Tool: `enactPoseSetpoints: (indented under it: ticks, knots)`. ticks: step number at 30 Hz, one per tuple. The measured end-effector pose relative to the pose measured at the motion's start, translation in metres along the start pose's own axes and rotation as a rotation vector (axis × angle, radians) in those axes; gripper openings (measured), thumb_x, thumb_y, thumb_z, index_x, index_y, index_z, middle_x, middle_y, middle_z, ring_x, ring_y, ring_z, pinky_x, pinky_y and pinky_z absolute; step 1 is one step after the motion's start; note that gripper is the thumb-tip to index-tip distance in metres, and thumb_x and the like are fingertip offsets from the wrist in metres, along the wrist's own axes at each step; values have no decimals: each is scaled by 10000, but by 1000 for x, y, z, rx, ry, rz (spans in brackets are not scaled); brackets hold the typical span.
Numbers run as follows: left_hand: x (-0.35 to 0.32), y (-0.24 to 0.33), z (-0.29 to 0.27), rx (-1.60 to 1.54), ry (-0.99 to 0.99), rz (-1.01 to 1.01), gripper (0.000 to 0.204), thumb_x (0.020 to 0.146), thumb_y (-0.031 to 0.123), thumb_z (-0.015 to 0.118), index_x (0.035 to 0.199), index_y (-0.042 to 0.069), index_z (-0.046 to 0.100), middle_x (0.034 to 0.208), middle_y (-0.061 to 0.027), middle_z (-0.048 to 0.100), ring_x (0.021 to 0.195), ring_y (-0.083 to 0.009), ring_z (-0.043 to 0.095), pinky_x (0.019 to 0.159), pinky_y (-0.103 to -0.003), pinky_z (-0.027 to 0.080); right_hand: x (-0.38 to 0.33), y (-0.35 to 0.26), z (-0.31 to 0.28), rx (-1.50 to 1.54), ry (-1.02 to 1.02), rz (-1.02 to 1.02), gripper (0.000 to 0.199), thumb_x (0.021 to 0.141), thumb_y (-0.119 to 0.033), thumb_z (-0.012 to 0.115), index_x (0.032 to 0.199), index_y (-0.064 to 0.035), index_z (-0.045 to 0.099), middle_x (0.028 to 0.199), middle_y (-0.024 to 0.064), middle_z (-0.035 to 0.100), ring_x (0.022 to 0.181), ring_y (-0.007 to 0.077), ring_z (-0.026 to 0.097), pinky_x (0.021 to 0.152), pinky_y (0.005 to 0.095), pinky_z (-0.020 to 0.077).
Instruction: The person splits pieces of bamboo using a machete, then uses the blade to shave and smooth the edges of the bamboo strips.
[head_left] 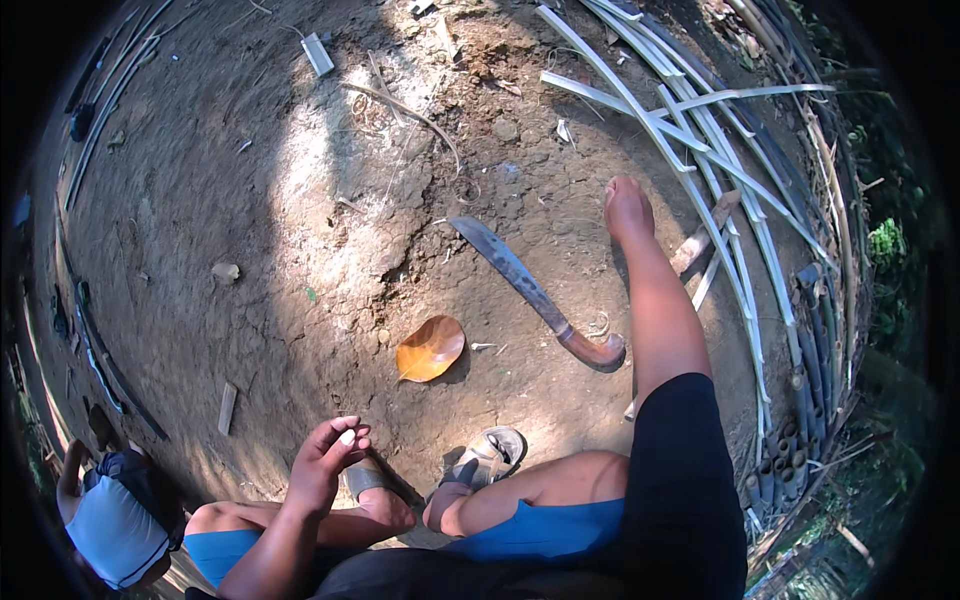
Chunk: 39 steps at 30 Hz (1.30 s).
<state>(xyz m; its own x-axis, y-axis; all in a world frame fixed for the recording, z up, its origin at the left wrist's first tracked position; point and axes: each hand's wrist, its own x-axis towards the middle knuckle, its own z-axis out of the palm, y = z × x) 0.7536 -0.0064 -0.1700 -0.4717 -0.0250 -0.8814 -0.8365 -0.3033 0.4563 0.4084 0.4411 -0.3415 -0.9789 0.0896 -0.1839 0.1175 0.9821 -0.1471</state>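
My left hand (330, 458) hovers near my feet, its fingers loosely curled and slightly apart, with nothing seen in it. My right arm reaches forward over the ground, and my right hand (629, 208) is closed like a fist. Whatever it may hold is hidden. A machete (512, 268) with a dark blade and a curved wooden handle lies flat, left of my right forearm. Beyond that arm, to the right, pale split strips (700, 150), bamboo by their look, lie crossed in a loose heap. Nearest my left hand is a dry orange-brown leaf (430, 348).
Under the strips lies a short piece of wood (700, 240). Dark bamboo poles (785, 470) are stacked at the right edge. A small wood offcut (228, 408) rests on the cracked earth at left. Another person (118, 525) in a light blue top is at the lower left.
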Motion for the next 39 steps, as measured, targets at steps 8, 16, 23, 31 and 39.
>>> enactPoseSetpoints:
  ticks: [8,16,23,31,39]
  knots:
    - [-6,-11,-10,-44,50,6,313,994,182,588,1269,35,564,1171,-97,658,1044,-190,649,930,-354,517,11,-4,8,-18,-50,4,213,965,-205,565,1114,-59,612,1198,169,620,1120,365,604,950,457,496]
    - [-12,-14,-11,-60,56,6,354,981,195,619,1293,38,559,1189,-87,655,1048,-169,639,919,-316,489,27,7,16,-131,-108,-36,179,947,-202,579,1028,-47,613,1137,195,638,1084,395,602,934,469,485]
    - [-10,-18,-15,-66,19,43,326,997,152,586,1285,3,553,1184,-104,653,1044,-193,650,947,-352,515,23,7,30,-80,38,-54,189,953,-169,516,1018,-21,616,1072,248,653,1048,426,616,911,481,500]
    - [-8,10,7,284,-78,167,348,987,223,632,1274,31,590,1166,-45,657,1066,-124,616,931,-286,481,-40,-58,13,1098,-253,26,122,941,-116,631,937,-12,567,826,82,657,729,144,662,663,308,558]
    - [-29,49,52,472,-238,352,507,948,475,641,1285,97,618,1239,-110,654,1169,-207,601,1015,-336,443,-149,-85,-45,891,-620,-15,119,874,0,653,828,-12,544,742,86,631,621,149,631,609,320,583]
